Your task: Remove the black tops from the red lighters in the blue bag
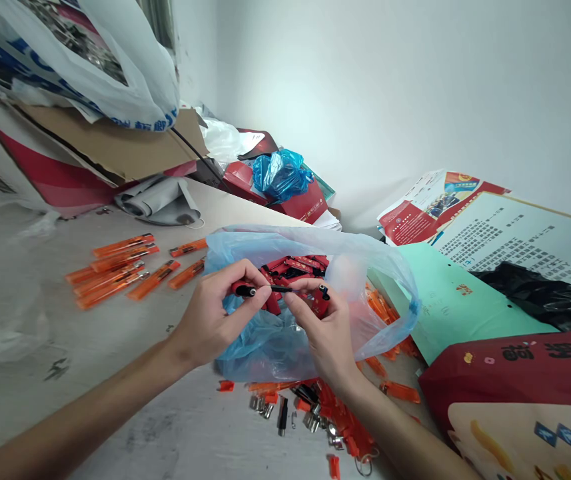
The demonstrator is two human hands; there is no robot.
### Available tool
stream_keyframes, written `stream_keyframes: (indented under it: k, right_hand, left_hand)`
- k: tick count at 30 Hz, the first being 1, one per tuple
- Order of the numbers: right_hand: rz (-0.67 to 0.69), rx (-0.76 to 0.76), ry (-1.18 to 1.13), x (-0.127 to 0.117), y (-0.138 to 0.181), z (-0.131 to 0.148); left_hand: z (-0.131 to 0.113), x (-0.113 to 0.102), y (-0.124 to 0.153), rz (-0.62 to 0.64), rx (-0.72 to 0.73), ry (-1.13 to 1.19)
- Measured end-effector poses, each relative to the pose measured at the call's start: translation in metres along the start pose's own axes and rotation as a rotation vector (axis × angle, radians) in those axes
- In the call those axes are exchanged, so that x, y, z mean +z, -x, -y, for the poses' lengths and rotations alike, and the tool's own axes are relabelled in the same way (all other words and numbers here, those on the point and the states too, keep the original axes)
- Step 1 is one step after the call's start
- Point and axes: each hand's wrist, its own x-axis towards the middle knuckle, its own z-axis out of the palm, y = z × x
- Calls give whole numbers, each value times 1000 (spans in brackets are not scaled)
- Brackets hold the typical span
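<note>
My left hand (212, 310) and my right hand (322, 323) meet over a blue translucent plastic bag (275, 350). Between their fingertips runs a thin black rod-like part (280, 289), pinched at both ends. Against my left fingers lies a dark, rounded piece with a pale end (245, 291). A small black piece with a shiny tip (324, 291) shows at my right fingers. What these pieces are, I cannot make out. Inside the open bag are many small red-and-black pieces (298, 267), partly hidden by my hands.
Orange lighter-like sticks (115, 273) lie left of the bag. Orange, black and metal bits (315, 413) are scattered in front. Green card (440, 287) and a red printed package (510, 393) stand right. A cardboard box (115, 147) and a blue crumpled bag (282, 173) are behind.
</note>
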Motion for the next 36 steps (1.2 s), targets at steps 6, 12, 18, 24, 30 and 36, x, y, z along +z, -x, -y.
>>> stream_keyframes:
  k: [6, 12, 18, 24, 30, 36]
  right_hand:
    - [-8, -13, 10, -1, 1, -2]
    - [-22, -38, 54, -1, 2, 0]
    - [54, -136, 118, -4, 8, 5]
    - [246, -245, 275, -12, 6, 10]
    - [259, -372, 717, -24, -14, 11]
    - [589, -290, 1174, -59, -32, 15]
  left_hand:
    - [-4, 2, -1, -8, -37, 19]
    - [-4, 3, -1, -9, -84, 44]
    - [4, -1, -7, -13, -157, 187]
    - [14, -1, -8, -123, -255, 263]
    - [12, -11, -13, 42, -178, -28]
    - [11, -49, -23, 255, -96, -377]
